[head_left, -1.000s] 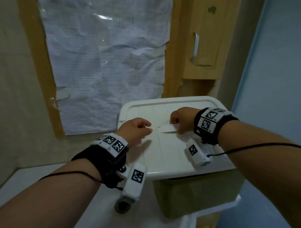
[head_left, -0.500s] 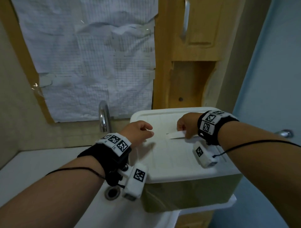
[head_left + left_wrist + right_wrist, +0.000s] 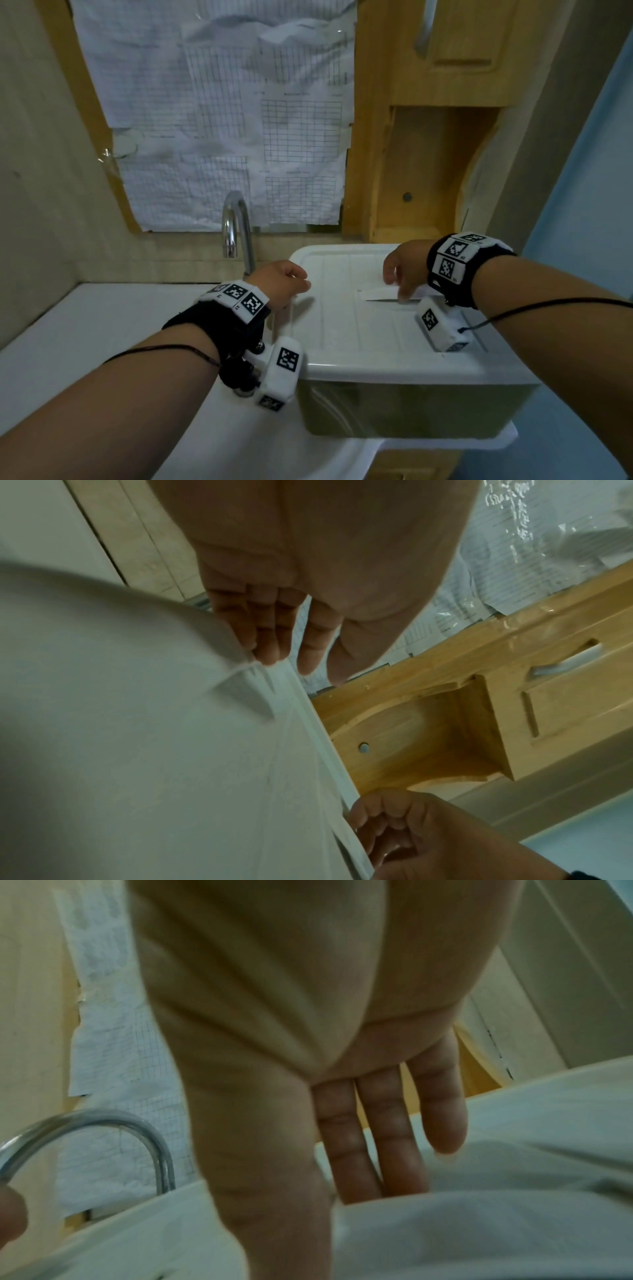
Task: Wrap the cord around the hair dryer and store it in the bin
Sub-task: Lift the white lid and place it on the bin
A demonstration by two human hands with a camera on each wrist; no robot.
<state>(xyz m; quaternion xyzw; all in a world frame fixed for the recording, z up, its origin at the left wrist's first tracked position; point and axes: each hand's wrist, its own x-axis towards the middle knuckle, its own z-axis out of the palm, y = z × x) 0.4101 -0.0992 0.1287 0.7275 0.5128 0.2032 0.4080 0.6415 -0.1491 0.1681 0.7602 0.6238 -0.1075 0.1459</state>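
bin sits upright on the right end of the white sink, its white lid lying flat on top so the inside is hidden.

at the left, the left hand reaches forward from a bare forearm, palm down, wrist bent a little. its fingers are loose and nearly straight, and the fingertips touch the lid's left rim at a corner. the thumb stands apart and nothing is grasped. a black wrist band with checkered tags sits behind it.

just behind that hand a curved metal tap rises from the back of the sink, close to the bin's left side. above it, crumpled gridded paper covers the wall inside a wooden frame.

right of the paper is a wooden cabinet with an open niche, directly behind the bin.

the right hand comes in from the right, knuckles up, over the middle of the lid. it pinches a raised white flap on the lid: the fingers go down behind the flap and the thumb comes down in front.

the bin's long side runs left to right, from the tap toward the blue wall, and the lid's grooves run away from the person.
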